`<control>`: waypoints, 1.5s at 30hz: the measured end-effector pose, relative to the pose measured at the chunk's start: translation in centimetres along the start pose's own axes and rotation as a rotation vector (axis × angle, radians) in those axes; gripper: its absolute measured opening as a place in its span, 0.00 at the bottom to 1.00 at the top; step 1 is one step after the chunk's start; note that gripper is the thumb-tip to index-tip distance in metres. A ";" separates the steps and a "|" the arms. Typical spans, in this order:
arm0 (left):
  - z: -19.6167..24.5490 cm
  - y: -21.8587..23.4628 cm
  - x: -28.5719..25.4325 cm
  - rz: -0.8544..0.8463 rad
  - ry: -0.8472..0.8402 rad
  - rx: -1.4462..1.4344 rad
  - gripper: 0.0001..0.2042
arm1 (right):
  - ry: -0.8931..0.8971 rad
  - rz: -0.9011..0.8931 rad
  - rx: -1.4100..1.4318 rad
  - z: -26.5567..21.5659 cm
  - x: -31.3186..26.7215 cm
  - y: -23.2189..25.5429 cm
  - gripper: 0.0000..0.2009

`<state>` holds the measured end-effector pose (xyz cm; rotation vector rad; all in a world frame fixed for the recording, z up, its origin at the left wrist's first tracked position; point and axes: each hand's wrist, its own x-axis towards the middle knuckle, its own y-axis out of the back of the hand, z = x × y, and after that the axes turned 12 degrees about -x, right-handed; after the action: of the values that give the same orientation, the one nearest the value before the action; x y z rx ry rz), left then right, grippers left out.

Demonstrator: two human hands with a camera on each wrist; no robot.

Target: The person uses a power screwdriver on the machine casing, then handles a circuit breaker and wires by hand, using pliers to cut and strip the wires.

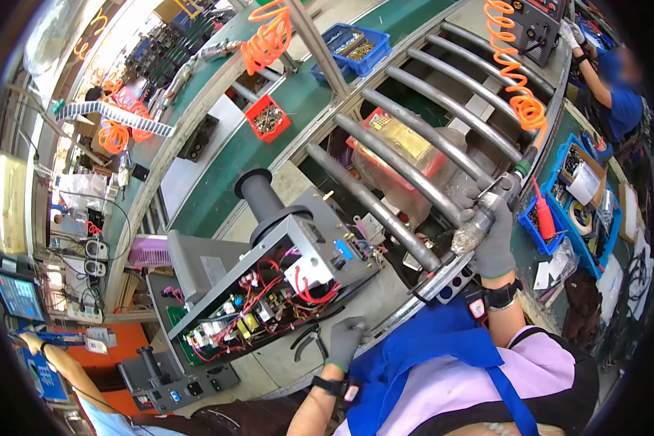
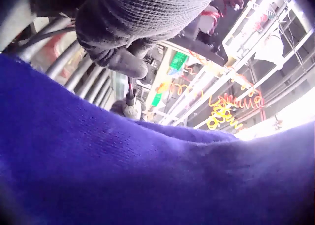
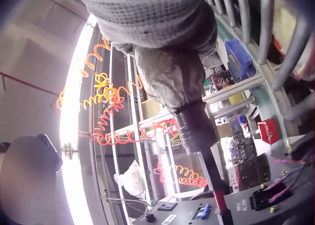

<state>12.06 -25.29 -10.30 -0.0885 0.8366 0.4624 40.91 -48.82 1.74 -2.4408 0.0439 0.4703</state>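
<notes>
My gloved right hand (image 1: pixel 495 240) grips a pneumatic screwdriver (image 1: pixel 472 229) with a wrapped, worn body. In the right wrist view, the bit (image 3: pixel 212 173) of that screwdriver points down across a dark grey panel marked INPUT AC, with a blue switch (image 3: pixel 204 211). On the bench lies an opened grey machine housing (image 1: pixel 196 320), its circuit boards and red wires exposed, a black spool holder (image 1: pixel 263 198) on it. My gloved left hand (image 1: pixel 346 341) rests beside black-handled pliers (image 1: pixel 311 341), fingers curled; I cannot tell whether they hold something small.
Metal rollers (image 1: pixel 407 163) run past the housing, with a plastic-wrapped box (image 1: pixel 400 145) beneath them. A red bin of screws (image 1: pixel 267 118) and blue bins (image 1: pixel 352 49) stand beyond. Orange coiled hoses (image 1: pixel 519 80) hang overhead. Tool trays (image 1: pixel 581 203) are at right. Other people work nearby.
</notes>
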 end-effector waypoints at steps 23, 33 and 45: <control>16.2 2.0 -12.0 0.413 -1.410 0.424 0.28 | 0.233 -0.057 -0.022 1.6 -9.9 -1.0 0.18; 23.7 -1.9 -10.1 0.554 -1.179 0.753 0.21 | 0.308 -0.047 0.007 0.0 -12.5 -1.1 0.18; 10.5 1.4 -8.7 0.317 -0.941 0.652 0.23 | 0.371 -0.094 0.005 -0.5 -12.1 -1.1 0.19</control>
<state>13.75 -24.47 3.29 0.8210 0.0308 0.4402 29.93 -49.28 6.93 -2.4812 0.0859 -0.0274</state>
